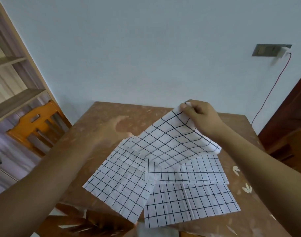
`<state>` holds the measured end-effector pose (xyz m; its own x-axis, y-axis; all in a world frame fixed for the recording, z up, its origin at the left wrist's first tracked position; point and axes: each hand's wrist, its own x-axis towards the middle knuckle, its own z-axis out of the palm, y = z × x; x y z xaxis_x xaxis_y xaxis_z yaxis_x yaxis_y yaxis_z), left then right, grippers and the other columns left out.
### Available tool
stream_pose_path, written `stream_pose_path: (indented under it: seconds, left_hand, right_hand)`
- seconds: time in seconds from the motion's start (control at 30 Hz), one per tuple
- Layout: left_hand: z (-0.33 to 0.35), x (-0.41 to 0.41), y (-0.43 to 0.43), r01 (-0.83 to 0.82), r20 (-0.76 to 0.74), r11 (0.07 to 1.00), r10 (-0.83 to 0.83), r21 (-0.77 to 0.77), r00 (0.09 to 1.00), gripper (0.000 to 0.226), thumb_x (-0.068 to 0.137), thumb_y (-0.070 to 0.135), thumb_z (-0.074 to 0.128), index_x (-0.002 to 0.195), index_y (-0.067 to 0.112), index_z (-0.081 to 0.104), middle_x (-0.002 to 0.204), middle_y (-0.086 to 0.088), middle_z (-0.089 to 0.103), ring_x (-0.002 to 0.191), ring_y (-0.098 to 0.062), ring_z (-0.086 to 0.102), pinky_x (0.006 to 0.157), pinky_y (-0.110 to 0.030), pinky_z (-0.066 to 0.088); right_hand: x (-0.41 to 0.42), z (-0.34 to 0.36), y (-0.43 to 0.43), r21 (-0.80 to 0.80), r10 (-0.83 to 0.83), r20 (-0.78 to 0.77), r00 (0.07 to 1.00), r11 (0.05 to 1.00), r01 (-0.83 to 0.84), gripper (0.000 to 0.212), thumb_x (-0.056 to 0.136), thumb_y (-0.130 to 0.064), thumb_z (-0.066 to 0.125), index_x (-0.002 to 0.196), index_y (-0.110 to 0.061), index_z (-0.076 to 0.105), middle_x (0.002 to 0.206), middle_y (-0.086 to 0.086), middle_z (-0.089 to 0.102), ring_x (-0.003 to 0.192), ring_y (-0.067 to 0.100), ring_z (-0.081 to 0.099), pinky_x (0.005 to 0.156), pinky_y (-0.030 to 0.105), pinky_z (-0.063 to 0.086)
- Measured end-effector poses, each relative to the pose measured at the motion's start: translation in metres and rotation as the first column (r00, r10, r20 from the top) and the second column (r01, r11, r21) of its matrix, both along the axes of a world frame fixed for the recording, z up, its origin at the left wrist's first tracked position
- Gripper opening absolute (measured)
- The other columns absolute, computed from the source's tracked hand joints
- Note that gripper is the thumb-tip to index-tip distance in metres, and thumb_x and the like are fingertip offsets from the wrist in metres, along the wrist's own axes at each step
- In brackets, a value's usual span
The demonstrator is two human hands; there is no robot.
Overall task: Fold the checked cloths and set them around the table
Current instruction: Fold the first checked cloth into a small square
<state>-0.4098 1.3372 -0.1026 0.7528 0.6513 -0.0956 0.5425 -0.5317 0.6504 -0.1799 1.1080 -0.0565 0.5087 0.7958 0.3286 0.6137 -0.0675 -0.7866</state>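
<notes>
Right hand (pixel 200 117) has a pinch grip on a checked cloth (pixel 173 142) corner, lifted off the bench (pixel 98 120); left hand (pixel 110 132) too blurry to tell. Three cloths (pixel 122 185) lie flat.

This looks like a room in a home, most likely a dining corner. A brown table (pixel 112 117) with a worn, leaf-patterned top stands against a plain pale blue wall (pixel 146 48), with an orange wooden chair (pixel 36 127) beside it at the left and checked cloths (pixel 163 177) spread over it like table linen. A window with horizontal louvre slats (pixel 11 79) in a wooden frame, a wall switch plate (pixel 266 50) with a plugged-in adapter and thin red cable (pixel 273 86), and dark wooden furniture (pixel 290 117) at the right complete the domestic setting.
</notes>
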Motion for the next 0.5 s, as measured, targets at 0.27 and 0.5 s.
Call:
stream_pose_path:
  seconds: [0.27, 0.5]
  left_hand:
    - [0.01, 0.059, -0.06, 0.319, 0.097, 0.948, -0.317, -0.005, 0.943, 0.032, 0.088, 0.026, 0.078, 0.117, 0.035, 0.068, 0.109, 0.028, 0.068, 0.103, 0.013, 0.059, 0.103, -0.026, 0.045]
    - [-0.002, 0.052, -0.066, 0.432, 0.132, 0.884, -0.413, -0.182, 0.901, 0.015, 0.097, 0.028, 0.066, 0.106, 0.038, 0.072, 0.108, 0.005, 0.077, 0.102, -0.023, 0.072, 0.096, -0.05, 0.055]
  right_hand:
    - [-0.026, 0.026, 0.006, -0.095, 0.19, 0.264, 0.946, 0.981, -0.17, 0.042, 0.101, -0.037, 0.048, 0.083, -0.001, 0.06, 0.075, 0.02, 0.057, 0.068, 0.024, 0.049, 0.062, 0.026, 0.038]
    - [-0.005, 0.02, -0.008, -0.124, 0.037, 0.137, 0.99, 0.992, -0.019, 0.044, 0.107, -0.032, 0.052, 0.074, -0.004, 0.045, 0.069, 0.001, 0.043, 0.061, 0.01, 0.04, 0.059, 0.025, 0.035]
